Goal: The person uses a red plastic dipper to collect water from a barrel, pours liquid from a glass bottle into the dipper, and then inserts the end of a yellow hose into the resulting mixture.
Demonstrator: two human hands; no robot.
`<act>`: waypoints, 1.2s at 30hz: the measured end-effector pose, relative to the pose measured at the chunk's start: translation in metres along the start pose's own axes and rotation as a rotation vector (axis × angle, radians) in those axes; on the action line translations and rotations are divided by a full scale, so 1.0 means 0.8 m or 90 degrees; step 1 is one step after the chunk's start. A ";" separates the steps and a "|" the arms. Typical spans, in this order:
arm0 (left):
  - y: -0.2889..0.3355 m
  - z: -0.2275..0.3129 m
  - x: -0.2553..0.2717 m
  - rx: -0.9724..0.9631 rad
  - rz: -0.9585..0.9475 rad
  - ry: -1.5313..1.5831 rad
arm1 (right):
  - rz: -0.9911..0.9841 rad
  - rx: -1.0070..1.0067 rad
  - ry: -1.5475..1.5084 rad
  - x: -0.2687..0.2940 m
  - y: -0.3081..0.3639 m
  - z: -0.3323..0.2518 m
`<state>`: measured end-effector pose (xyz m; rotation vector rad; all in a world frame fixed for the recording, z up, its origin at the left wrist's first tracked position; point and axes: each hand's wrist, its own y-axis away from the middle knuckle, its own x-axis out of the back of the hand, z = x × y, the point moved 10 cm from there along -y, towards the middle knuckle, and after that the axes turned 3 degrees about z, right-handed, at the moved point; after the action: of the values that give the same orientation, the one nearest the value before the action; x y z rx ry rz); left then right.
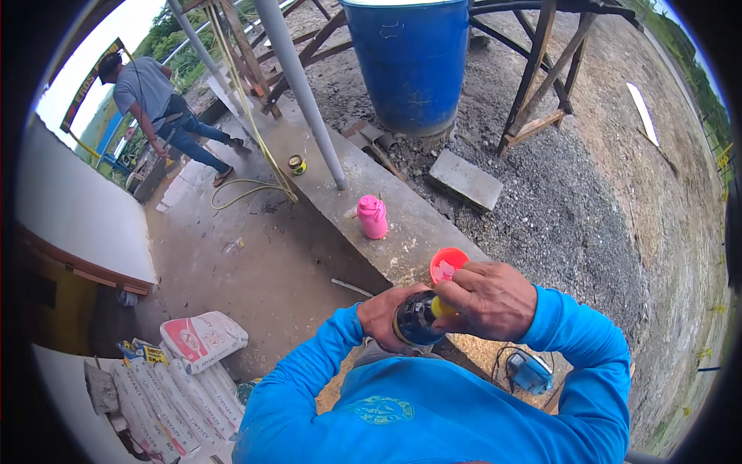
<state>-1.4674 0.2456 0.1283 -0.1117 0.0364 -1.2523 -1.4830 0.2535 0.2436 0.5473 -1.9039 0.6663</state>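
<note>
Close to my body, my left hand (382, 315) wraps round a dark bottle (414, 321) that is tilted toward me. My right hand (496, 298) has its fingers closed on the bottle's yellow cap (441, 307). Whether the cap is loose from the neck, I cannot tell. Just beyond my right hand, a red cup (455, 256) with something pale pink inside stands on a concrete ledge (340, 203). Farther along the ledge is a pink lidded flask (372, 220). A blue power tool (530, 373) with a black cord lies beside my right forearm.
A small black-and-yellow can (297, 164) stands by a grey post (305, 93). Beyond the ledge are a blue drum (410, 66), a concrete block (465, 179) and gravel. Stacked sacks (174, 394) lie at lower left. Another person (151, 100) walks at upper left near a hose (255, 184).
</note>
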 end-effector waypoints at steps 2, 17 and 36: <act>-0.006 -0.002 0.000 -0.028 0.017 -0.050 | -0.050 -0.032 -0.025 0.001 0.007 0.002; -0.033 0.008 -0.028 -0.042 -0.113 -0.017 | -0.072 0.006 -0.039 0.023 0.042 -0.017; -0.011 0.000 -0.002 -0.080 -0.063 -0.082 | -0.068 -0.032 0.048 0.003 0.021 -0.022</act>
<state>-1.4764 0.2444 0.1296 -0.3064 -0.0017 -1.3389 -1.4830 0.2778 0.2486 0.5800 -1.8025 0.5600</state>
